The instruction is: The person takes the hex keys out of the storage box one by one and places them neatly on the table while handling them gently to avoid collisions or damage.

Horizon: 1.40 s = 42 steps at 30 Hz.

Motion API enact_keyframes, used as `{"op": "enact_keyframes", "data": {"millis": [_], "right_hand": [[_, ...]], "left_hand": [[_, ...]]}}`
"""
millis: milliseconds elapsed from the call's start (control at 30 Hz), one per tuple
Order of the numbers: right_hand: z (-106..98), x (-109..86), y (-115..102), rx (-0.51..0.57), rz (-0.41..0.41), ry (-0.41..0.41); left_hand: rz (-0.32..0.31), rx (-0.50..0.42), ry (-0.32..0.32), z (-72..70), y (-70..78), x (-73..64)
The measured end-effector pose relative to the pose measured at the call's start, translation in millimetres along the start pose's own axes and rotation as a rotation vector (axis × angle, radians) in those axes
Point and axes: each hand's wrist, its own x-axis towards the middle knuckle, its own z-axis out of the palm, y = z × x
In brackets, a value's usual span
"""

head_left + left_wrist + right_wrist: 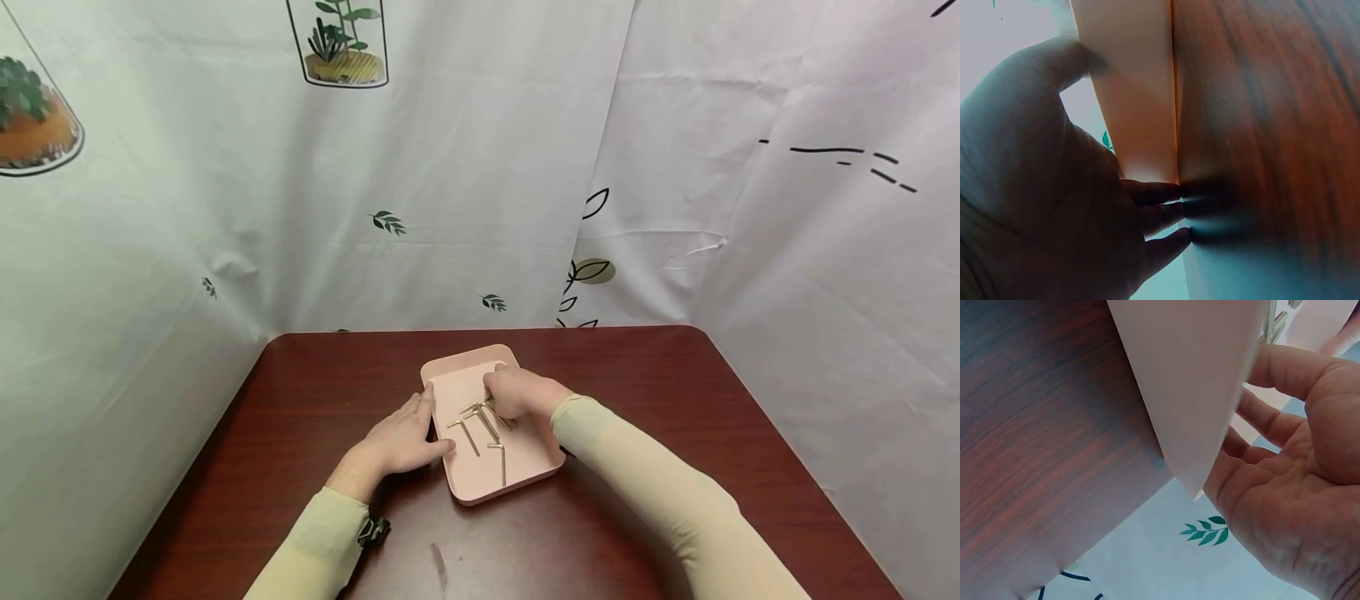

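Observation:
A pink rectangular tray (534,457) lies slightly turned on the table, with several brass-coloured L-shaped rods, like hex keys (503,465), scattered on its floor. My left hand (401,437) rests against the tray's left side; its thumb reaches over the rim and the straight fingers lie along the outer wall. In the left wrist view those fingertips touch the tabletop. Inside the tray, my right hand (517,392) reaches down over the upper rods with bent fingers. Its fingertips are hidden, so whether they pinch a rod is unclear. The right wrist view shows the tray wall (1191,381) covering them.
The dark red wooden table (337,375) extends around the tray. White fabric (465,167) printed with plants hangs behind the table and along both sides. A dark strap with a buckle (372,532) is on the left wrist.

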Motion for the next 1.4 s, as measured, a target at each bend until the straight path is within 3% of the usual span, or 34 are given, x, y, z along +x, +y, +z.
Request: {"op": "enact_keyframes", "data": {"millis": [400,767,1400], "right_hand": [[6.1,1.6,0.5,-0.059,0.027,-0.003],[11.0,5.8,1.3,-0.038,0.048,-0.004],[12.4,2.3,3.9,0.037,-0.004,0.036]], "left_hand": [[-0.001,-0.001,-0.002,-0.7,1.2,-1.7],[0.006,-0.003,0.005,-0.3,-0.6,-1.2],[0.004,0.0,0.003,-1.3,1.8,-2.4]]}}
